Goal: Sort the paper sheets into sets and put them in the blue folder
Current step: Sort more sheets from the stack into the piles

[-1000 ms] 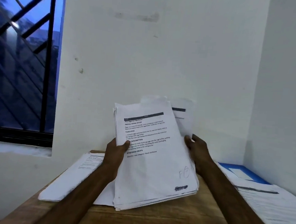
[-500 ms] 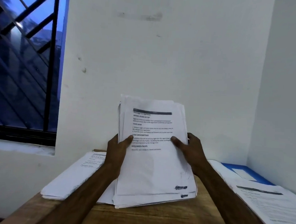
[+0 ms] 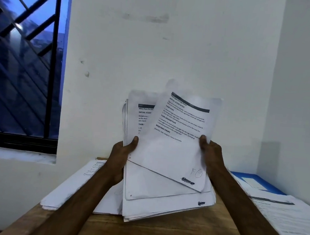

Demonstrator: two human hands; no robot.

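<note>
At centre frame we see the stack (image 3: 163,205) held upright over the table (image 3: 161,234). Our left hand (image 3: 123,151) grips its left edge, thumb across the front. Our right hand (image 3: 210,151) pinches the right edge of the top sheet (image 3: 175,151), which is tilted clockwise off the rest. The folder (image 3: 261,180) lies at right middle, partly under loose sheets (image 3: 286,219). Another pile (image 3: 69,192) lies at lower left, and a barred window (image 3: 26,64) fills the upper left.
</note>
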